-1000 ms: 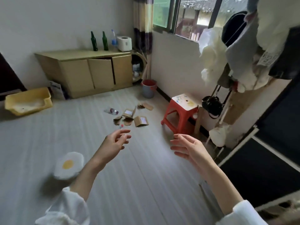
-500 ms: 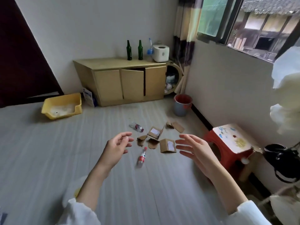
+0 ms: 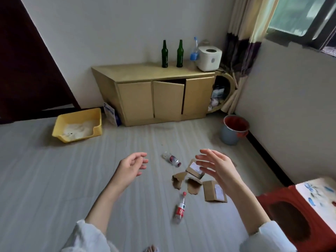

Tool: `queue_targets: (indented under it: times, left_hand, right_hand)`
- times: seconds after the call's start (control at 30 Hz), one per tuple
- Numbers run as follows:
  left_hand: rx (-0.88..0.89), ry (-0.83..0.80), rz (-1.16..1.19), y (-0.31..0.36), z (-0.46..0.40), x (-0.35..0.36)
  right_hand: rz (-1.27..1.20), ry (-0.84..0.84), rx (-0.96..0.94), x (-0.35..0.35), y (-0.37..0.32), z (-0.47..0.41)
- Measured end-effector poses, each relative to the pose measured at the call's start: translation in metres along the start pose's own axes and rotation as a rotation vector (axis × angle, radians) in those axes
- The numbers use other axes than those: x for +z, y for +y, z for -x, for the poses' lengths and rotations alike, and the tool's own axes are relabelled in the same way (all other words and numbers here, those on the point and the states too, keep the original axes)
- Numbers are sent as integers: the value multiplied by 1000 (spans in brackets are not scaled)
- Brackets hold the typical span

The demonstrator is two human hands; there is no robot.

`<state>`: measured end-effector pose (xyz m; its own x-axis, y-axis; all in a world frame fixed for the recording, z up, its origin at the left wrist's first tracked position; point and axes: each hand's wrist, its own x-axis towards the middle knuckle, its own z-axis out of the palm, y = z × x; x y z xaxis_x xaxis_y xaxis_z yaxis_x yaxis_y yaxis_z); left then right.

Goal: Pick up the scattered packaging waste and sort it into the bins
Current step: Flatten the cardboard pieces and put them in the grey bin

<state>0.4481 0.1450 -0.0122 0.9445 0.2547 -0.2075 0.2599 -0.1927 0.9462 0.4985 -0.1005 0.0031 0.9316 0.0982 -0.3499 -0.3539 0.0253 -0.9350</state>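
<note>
Packaging waste lies scattered on the grey floor. A plastic bottle [image 3: 180,208] with a red cap and red label lies nearest me. A crushed clear bottle [image 3: 171,158] lies farther off. Torn cardboard pieces [image 3: 178,180] and a flat cardboard box [image 3: 214,191] with a white label lie between them, and another labelled box [image 3: 194,168] sits partly behind my right hand. My left hand [image 3: 131,168] hovers above the floor, fingers loosely curled, holding nothing. My right hand [image 3: 219,167] is raised over the cardboard, fingers spread, empty. A grey bucket [image 3: 232,130] with a red liner stands by the right wall.
A low tan cabinet [image 3: 160,95] stands against the far wall with two green bottles [image 3: 172,54] and a white appliance [image 3: 210,58] on top. A yellow tray [image 3: 78,124] sits at left. A red stool [image 3: 301,213] is close at right. A basket [image 3: 221,95] stands beside the cabinet.
The view has moved forward and down toward the waste, which now lies just below my hands. Both hands stay raised and empty; the red stool has slid to the lower right.
</note>
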Motion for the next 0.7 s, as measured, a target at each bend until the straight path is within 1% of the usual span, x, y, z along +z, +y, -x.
queue_targets:
  times: [0.17, 0.23, 0.33, 0.4, 0.47, 0.6, 0.7]
  left_hand:
    - [11, 2, -7, 29, -133, -46]
    - [17, -21, 11, 39, -170, -47]
    - [24, -105, -7, 48, -243, -44]
    - [9, -140, -20, 51, -287, -44]
    - [-3, -148, -28, 54, -334, -46]
    - [21, -93, -23, 76, -436, -43]
    - [29, -165, -39, 100, -500, -31]
  right_hand:
    - [-18, 4, 37, 60, -44, -102]
    - [-16, 29, 32, 67, -60, -132]
    - [-4, 102, 15, 77, -82, -198]
    - [-14, 118, 21, 84, -93, -242]
    - [-27, 119, 29, 91, -102, -292]
    - [-55, 139, 60, 101, -122, -390]
    - [-68, 170, 95, 99, -136, -445]
